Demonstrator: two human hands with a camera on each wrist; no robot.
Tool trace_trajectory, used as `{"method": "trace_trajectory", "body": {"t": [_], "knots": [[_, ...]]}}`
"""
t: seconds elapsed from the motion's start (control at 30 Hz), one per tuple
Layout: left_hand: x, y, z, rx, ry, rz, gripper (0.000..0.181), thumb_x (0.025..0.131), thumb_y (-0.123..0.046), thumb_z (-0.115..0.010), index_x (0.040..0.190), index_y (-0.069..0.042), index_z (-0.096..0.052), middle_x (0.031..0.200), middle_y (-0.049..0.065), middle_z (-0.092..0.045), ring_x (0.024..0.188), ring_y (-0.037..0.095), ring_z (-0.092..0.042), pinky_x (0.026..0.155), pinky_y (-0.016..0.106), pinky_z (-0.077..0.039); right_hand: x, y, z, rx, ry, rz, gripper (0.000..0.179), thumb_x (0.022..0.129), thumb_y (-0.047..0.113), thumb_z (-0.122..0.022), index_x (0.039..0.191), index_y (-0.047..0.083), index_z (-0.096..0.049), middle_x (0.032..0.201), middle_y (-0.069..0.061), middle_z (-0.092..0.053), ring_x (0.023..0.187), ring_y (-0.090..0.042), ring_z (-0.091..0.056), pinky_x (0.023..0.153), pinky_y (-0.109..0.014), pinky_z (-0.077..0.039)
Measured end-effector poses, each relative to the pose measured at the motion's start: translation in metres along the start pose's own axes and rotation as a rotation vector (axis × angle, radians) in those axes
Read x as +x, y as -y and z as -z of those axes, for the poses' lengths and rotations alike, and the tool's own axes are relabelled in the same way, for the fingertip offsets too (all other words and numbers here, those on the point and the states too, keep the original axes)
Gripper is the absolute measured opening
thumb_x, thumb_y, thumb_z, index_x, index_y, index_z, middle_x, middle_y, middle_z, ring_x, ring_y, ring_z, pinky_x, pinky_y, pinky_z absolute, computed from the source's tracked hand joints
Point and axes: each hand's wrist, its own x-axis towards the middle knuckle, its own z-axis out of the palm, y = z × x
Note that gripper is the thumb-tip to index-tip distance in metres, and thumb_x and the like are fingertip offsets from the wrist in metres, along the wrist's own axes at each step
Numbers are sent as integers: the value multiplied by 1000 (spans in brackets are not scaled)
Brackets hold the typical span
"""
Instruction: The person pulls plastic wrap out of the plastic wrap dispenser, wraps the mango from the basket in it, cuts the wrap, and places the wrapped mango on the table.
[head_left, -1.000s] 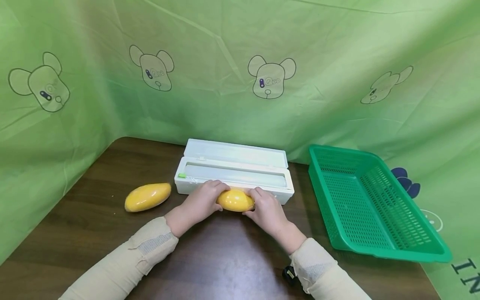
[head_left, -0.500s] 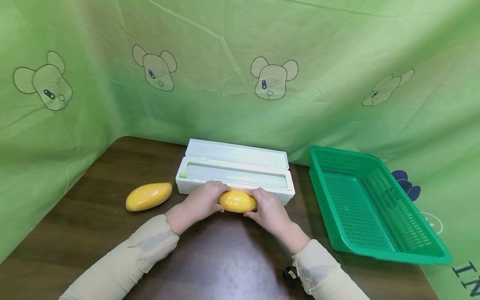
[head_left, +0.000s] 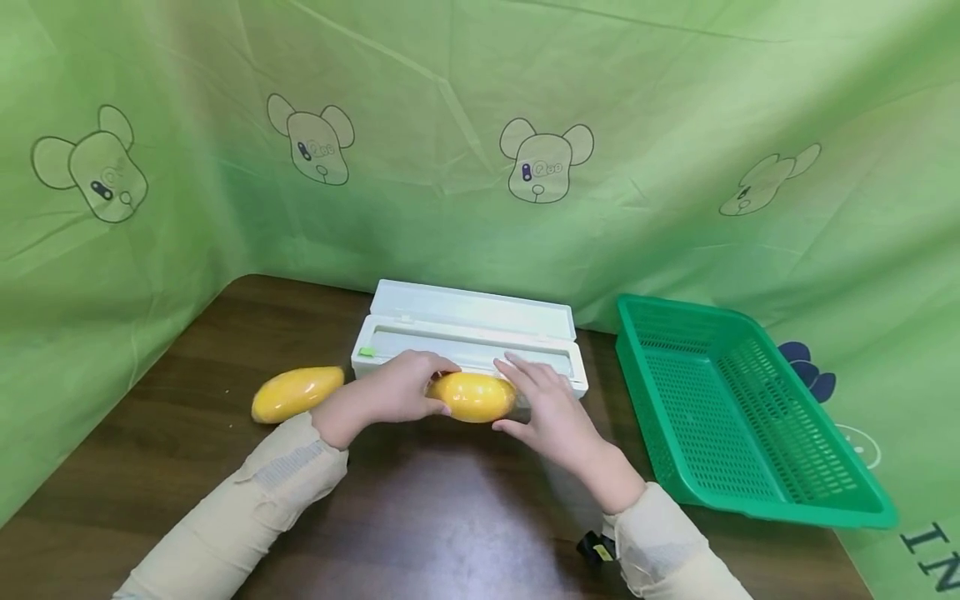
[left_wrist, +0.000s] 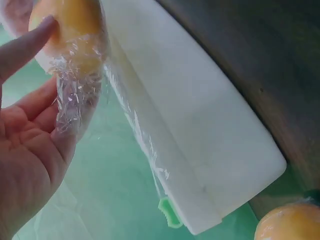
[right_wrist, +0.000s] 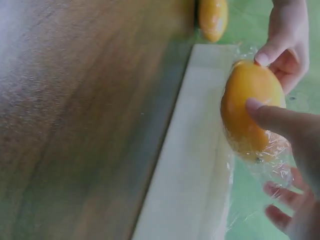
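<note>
A yellow mango (head_left: pixel 474 397), wrapped in clear cling film, is held up in front of the white cling film dispenser (head_left: pixel 468 367). My left hand (head_left: pixel 393 390) grips the mango's left end between thumb and fingers; loose crumpled film (left_wrist: pixel 75 97) hangs at that end in the left wrist view. My right hand (head_left: pixel 551 412) is spread at the mango's right end, its fingers apart and fairly straight. The right wrist view has the right thumb (right_wrist: pixel 275 117) over the mango, with loose film (right_wrist: pixel 277 165) near the fingers; whether the thumb touches is unclear.
A second yellow mango (head_left: pixel 297 394) lies on the dark wooden table (head_left: pixel 442 517), left of the dispenser. The dispenser's lid (head_left: pixel 472 308) stands raised behind, with a green slider (head_left: pixel 366 352) at its left end. A green basket (head_left: pixel 678 462) stands at the right.
The right hand has loosened from the mango's right end, its fingers spreading and drawing slightly right. The left hand still holds the mango, having shifted slightly left and up.
</note>
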Motion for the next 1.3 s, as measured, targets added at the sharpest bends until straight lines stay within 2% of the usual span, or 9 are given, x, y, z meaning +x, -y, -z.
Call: {"method": "trace_trajectory", "body": {"t": [0.2, 0.37, 0.43, 0.53, 0.6, 0.7, 0.87, 1.0, 1.3], "knots": [[-1, 4, 10, -42, 30, 5, 41, 87, -11, -81, 126, -3, -69, 105, -1, -70, 97, 17, -64, 88, 36, -51, 7, 12, -6, -179, -92, 142, 94, 60, 29, -101, 140, 14, -54, 134, -17, -52, 123, -39, -50, 96, -57, -41], [-2, 2, 12, -38, 28, 10, 43, 89, -10, -79, 130, -2, -66, 106, 3, -71, 97, 19, -65, 88, 37, -52, 14, 17, -20, -317, -145, 206, 81, 67, 24, -97, 135, 15, -55, 122, -11, -55, 112, -32, -52, 86, -52, -36], [-4, -2, 9, 13, -13, 19, 50, 89, -12, -79, 134, 0, -63, 117, 9, -70, 107, 25, -64, 94, 40, -51, 14, 17, -23, -323, -180, 188, 76, 66, 20, -97, 130, 12, -57, 119, -10, -57, 109, -31, -54, 85, -53, -34], [-7, -9, 0, 135, -126, 10, 55, 84, -17, -85, 133, -2, -63, 129, 12, -64, 119, 31, -59, 97, 47, -50, 11, 15, -27, -302, -209, 159, 74, 64, 19, -97, 126, 7, -57, 118, -10, -61, 106, -31, -55, 84, -53, -34], [-8, -14, -8, 199, -198, -18, 54, 80, -20, -89, 126, -4, -65, 130, 12, -61, 122, 33, -55, 97, 50, -51, 9, 13, -29, -286, -222, 139, 75, 64, 20, -98, 124, 5, -56, 118, -10, -63, 107, -31, -55, 84, -53, -34], [-7, -17, -21, 229, -262, -46, 53, 75, -20, -93, 117, -7, -64, 120, 8, -58, 112, 29, -56, 87, 45, -54, 8, 11, -31, -261, -243, 108, 74, 64, 22, -99, 122, 5, -57, 115, -8, -66, 108, -32, -54, 84, -54, -33], [-4, -13, -34, 230, -309, -42, 57, 73, -8, -93, 119, -5, -59, 118, 9, -56, 109, 30, -55, 88, 43, -55, 9, 10, -29, -186, -231, 106, 72, 65, 17, -99, 122, 3, -59, 116, -10, -68, 104, -33, -54, 89, -49, -43], [-2, -11, -35, 211, -342, -99, 55, 74, 1, -90, 119, -4, -59, 118, 12, -56, 110, 33, -54, 94, 44, -53, 9, 10, -27, -144, -213, 114, 71, 65, 12, -99, 122, -1, -58, 118, -15, -66, 101, -35, -55, 88, -43, -51], [-1, -14, -31, 209, -335, -114, 56, 74, 4, -89, 120, -4, -59, 118, 12, -56, 108, 34, -56, 95, 44, -52, 9, 12, -21, -212, -224, 77, 70, 64, 19, -100, 118, 1, -59, 110, -16, -66, 96, -36, -59, 82, -43, -56]]}}
